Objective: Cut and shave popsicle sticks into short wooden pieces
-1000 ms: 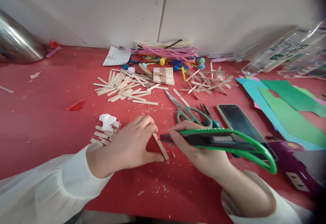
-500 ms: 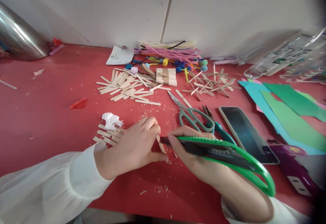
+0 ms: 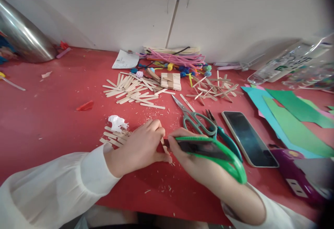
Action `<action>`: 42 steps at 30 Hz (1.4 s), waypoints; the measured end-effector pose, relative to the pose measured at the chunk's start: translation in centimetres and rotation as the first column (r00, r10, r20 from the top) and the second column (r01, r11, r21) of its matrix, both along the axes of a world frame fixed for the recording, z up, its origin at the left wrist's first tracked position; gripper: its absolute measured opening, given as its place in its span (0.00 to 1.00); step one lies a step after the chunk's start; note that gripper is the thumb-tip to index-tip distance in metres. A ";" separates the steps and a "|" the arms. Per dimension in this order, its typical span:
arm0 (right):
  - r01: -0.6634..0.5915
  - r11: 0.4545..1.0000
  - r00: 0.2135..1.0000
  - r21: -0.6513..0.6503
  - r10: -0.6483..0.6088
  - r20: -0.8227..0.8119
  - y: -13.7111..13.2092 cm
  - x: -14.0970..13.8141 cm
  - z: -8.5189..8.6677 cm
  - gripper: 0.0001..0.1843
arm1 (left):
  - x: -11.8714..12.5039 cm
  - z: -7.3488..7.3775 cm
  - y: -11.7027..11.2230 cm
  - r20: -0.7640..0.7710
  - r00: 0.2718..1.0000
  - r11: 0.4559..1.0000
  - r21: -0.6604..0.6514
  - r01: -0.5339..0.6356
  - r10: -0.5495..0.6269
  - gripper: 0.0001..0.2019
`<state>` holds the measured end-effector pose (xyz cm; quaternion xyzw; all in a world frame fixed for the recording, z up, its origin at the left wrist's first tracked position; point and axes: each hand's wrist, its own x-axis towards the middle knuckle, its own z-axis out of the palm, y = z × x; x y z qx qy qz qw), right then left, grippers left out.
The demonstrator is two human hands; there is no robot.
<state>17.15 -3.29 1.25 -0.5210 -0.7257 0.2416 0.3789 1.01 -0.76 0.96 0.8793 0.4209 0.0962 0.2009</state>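
Note:
My left hand (image 3: 141, 147) pinches a small wooden craft stick (image 3: 165, 148) and presses it onto the red table (image 3: 52, 117). My right hand (image 3: 191, 156) grips a green and black utility knife (image 3: 211, 149), its tip touching the stick right beside my left fingers. Wood shavings lie scattered around the stick. Both sleeves are white.
Short cut sticks (image 3: 111, 137) and a crumpled white scrap (image 3: 117, 122) lie left of my left hand. Loose craft sticks (image 3: 130, 90), scissors (image 3: 194, 116), pliers (image 3: 221, 135), a phone (image 3: 247, 138), coloured paper sheets (image 3: 292, 117), pipe cleaners (image 3: 177, 57) and a metal bowl (image 3: 21, 34) sit further back.
The knife has swung closer, now foreshortened, with its tip moved in against the stick beside my left fingers. The stick is now mostly covered by my hands.

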 end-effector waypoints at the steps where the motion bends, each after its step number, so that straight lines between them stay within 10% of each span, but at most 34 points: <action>1: 0.026 1.000 0.999 -0.013 -0.026 -0.022 0.1 0.1 -0.2 0.09 | 0.0 -0.1 0.0 -0.004 1.000 1.000 0.016 0.002 -0.002 0.18; 42: 0.027 1.000 1.000 0.006 -0.027 -0.014 -0.8 -0.2 0.9 0.11 | 0.1 -0.4 -0.1 -0.024 0.999 0.995 0.093 0.030 -0.028 0.19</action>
